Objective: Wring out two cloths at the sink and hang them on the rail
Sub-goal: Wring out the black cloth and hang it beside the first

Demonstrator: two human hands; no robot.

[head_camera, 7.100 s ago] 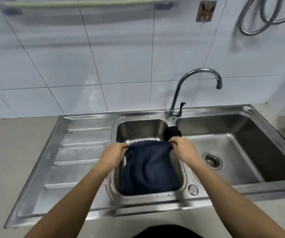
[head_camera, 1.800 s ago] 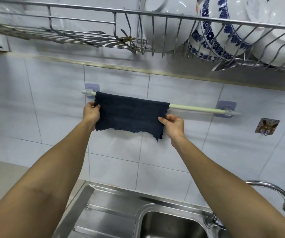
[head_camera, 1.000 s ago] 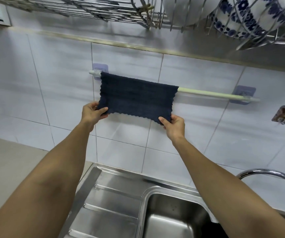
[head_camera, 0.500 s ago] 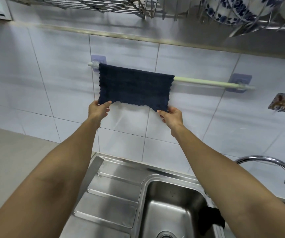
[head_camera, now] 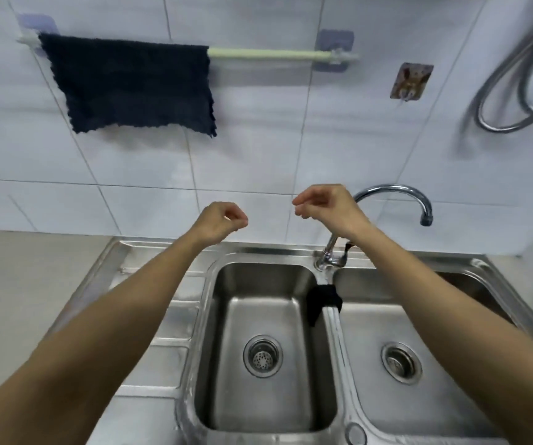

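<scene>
Left hand (head_camera: pixel 218 221) and right hand (head_camera: pixel 326 203) raised side by side above the sink (head_camera: pixel 175 319), each grip loosely curled with fingertips near the thumb, empty. Dark blue cloth (head_camera: pixel 130 88) draped over the pale green rail (head_camera: pixel 268 54), up and left of the left grip, well apart from both. Second dark cloth (head_camera: pixel 323 300) folded over the divider between the two basins, below the right grip; its far side partly hidden. Tap (head_camera: pixel 396 197) base concealed behind the right wrist. Hose (head_camera: pixel 515 91) cut off at the frame's right edge. Wall hook (head_camera: pixel 411 80) blurred; no legible writing.
</scene>
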